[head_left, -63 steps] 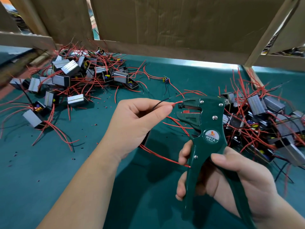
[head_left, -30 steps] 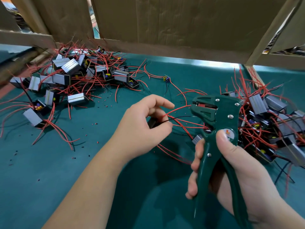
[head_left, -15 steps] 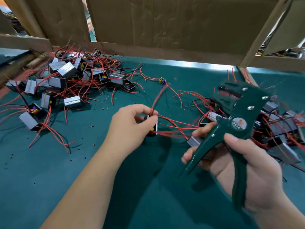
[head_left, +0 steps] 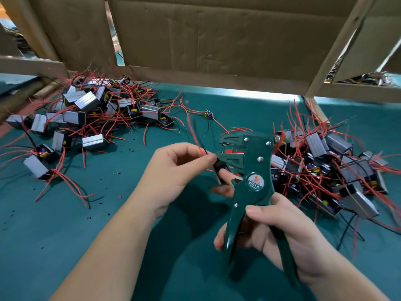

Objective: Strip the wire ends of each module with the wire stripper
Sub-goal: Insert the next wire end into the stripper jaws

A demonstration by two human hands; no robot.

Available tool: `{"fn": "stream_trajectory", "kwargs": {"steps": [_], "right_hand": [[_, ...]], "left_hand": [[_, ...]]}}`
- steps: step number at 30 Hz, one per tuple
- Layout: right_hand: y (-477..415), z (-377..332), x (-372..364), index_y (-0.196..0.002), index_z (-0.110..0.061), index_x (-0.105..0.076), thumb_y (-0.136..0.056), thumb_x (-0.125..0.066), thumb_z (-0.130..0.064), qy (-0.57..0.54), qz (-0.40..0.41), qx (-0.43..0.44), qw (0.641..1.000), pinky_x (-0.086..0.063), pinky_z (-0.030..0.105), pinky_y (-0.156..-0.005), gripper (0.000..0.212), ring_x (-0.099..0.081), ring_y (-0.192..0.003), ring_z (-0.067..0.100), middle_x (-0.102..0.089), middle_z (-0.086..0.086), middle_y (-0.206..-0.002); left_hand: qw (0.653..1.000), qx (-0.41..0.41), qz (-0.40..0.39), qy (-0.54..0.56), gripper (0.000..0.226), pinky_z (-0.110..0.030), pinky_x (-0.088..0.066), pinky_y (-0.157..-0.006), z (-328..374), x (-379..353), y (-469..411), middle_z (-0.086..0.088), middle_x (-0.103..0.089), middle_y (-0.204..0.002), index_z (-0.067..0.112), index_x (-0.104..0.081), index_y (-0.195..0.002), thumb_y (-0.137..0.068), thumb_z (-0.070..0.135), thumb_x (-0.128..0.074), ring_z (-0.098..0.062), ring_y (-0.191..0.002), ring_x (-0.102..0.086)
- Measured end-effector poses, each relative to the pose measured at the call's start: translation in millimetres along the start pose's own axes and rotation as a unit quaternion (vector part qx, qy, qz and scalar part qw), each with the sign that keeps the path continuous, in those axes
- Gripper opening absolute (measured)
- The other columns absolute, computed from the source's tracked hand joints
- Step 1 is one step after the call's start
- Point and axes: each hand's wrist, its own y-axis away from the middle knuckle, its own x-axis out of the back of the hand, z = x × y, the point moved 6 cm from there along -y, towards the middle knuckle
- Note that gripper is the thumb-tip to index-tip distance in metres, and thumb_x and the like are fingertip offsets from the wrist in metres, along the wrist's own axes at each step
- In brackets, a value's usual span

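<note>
left grip (head_left: 173, 172): thumb and forefinger pinched on two wires (head_left: 196, 137), one red, one black; both run up and left from the pinch; other fingers curled under.
right grip (head_left: 282, 231): wrapped round both handles of the stripper (head_left: 253, 168), thumb across the front handle; forefinger stretched out left of the tool, under the module (head_left: 218, 170).
stripper: dark green, upright, held above the table (head_left: 54, 235) at mid-frame, head pointing left. Jaws parted, a red part showing between them. Lower jaw tip touches the thumb tip of the left grip. Round label reads W01A.
module: small, black with a silver edge, off the table, just below the pinch, between left grip and stripper, against the right forefinger.
wire ends: cannot tell whether either sits in the jaws.
left pile (head_left: 86, 105): silver-and-black modules tangled in red wires, far left, near the cardboard (head_left: 217, 40).
right pile (head_left: 325, 166): same kind, just behind and right of the stripper.
board (head_left: 208, 115): tiny, bare, with red and black leads, alone between left pile and right pile.
scraps (head_left: 118, 173): red and black bits scattered on the table's green surface, left of the arms.
cardboard: brown panels standing along the far edge.
</note>
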Motion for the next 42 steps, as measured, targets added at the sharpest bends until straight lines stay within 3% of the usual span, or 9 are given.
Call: {"fn": "stream_trajectory", "kwargs": {"steps": [4,9,13,17,20,24,33,38,42], "right_hand": [[-0.5,-7.3,8.3,-0.114,-0.02,-0.068,-0.065,-0.075,-0.022,0.041,0.035,0.025,0.998,-0.051,0.058,-0.073,0.05,-0.064,-0.072,0.04,-0.064,0.025,-0.105],[2.6,-16.6,9.5,-0.122,-0.02,-0.064,-0.06,-0.083,-0.026,0.041,0.031,0.036,0.998,-0.052,0.05,-0.066,0.065,-0.064,-0.069,0.042,-0.069,0.021,-0.098],[8.9,-38.0,27.3,-0.101,-0.006,-0.061,-0.072,-0.062,-0.007,0.055,0.181,0.205,0.96,-0.055,0.052,-0.062,0.029,-0.066,-0.07,0.044,-0.069,0.018,-0.085],[12.6,-47.4,38.2,-0.103,-0.004,-0.048,-0.074,-0.058,-0.014,-0.008,0.226,0.236,0.945,-0.057,0.052,-0.064,0.032,-0.067,-0.069,0.043,-0.067,0.025,-0.105],[11.3,-39.7,41.3,-0.117,0.01,-0.041,-0.075,-0.05,-0.019,-0.047,0.203,0.19,0.959,-0.056,0.045,-0.063,0.051,-0.066,-0.07,0.043,-0.063,0.037,-0.098],[9.9,-37.3,37.7,-0.116,0.005,-0.041,-0.058,-0.08,-0.027,-0.056,0.169,0.183,0.967,-0.056,0.052,-0.072,0.077,-0.064,-0.074,0.046,-0.06,0.041,-0.102],[6.8,-29.4,33.3,-0.111,0.004,-0.045,-0.061,-0.064,-0.021,-0.048,0.157,0.165,0.973,-0.055,0.053,-0.068,0.059,-0.063,-0.072,0.047,-0.058,0.044,-0.1],[7.6,-31.4,27.7,-0.108,0.009,-0.042,-0.05,-0.088,-0.028,-0.039,0.141,0.177,0.973,-0.053,0.057,-0.07,0.082,-0.062,-0.073,0.051,-0.056,0.046,-0.101],[8.1,-32.9,22.1,-0.108,0.01,-0.042,-0.042,-0.092,-0.027,-0.049,0.121,0.179,0.975,-0.053,0.058,-0.067,0.09,-0.061,-0.069,0.055,-0.056,0.047,-0.098]], "left_hand": [[0.999,0.027,-0.036,-0.008,0.008,-0.014,-0.048,-0.055,-2.7,-1.6,2.4,-0.002,-0.069,-0.062,0.013,-0.069,-0.063,-0.067,0.01,-0.075,-0.005,-0.055,-0.06],[0.992,0.04,-0.119,0.019,0.008,-0.014,-0.049,-0.06,-1.9,-14.3,12.2,0.0,-0.069,-0.065,0.014,-0.073,-0.068,-0.062,0.02,-0.074,-0.006,-0.061,-0.062],[0.996,-0.003,0.03,-0.082,0.029,-0.023,-0.046,-0.09,-2.9,15.7,2.2,-0.002,-0.07,-0.108,0.017,-0.071,-0.097,-0.069,0.024,-0.078,-0.009,-0.102,-0.062],[0.798,0.038,0.342,-0.495,0.053,-0.045,-0.011,-0.115,-0.1,83.3,4.1,-0.02,-0.024,-0.152,0.027,-0.055,-0.128,-0.077,0.029,-0.072,-0.033,-0.143,-0.016],[0.746,0.182,0.362,-0.528,0.066,-0.056,0.003,-0.114,-13.2,120.9,7.8,-0.028,0.0,-0.156,0.036,-0.038,-0.139,-0.079,0.041,-0.065,-0.042,-0.144,0.005],[0.736,0.251,0.31,-0.547,0.068,-0.054,-0.005,-0.113,-27.7,133.7,5.2,-0.021,-0.025,-0.152,0.037,-0.024,-0.147,-0.086,0.049,-0.051,-0.039,-0.14,-0.018],[0.761,0.092,0.346,-0.541,0.028,-0.043,-0.028,-0.096,-15.3,128.1,-3.3,-0.004,-0.064,-0.116,0.024,-0.068,-0.114,-0.087,0.024,-0.057,-0.03,-0.113,-0.05],[0.77,-0.035,0.438,-0.462,0.048,-0.047,-0.033,-0.097,14.0,120.6,8.8,-0.01,-0.05,-0.129,0.02,-0.055,-0.127,-0.08,0.02,-0.061,-0.034,-0.117,-0.043],[0.735,0.003,0.404,-0.545,0.081,-0.052,-0.026,-0.106,43.2,123.3,-29.6,-0.015,-0.029,-0.148,0.024,-0.029,-0.144,-0.074,0.038,-0.069,-0.042,-0.134,-0.026]]}}
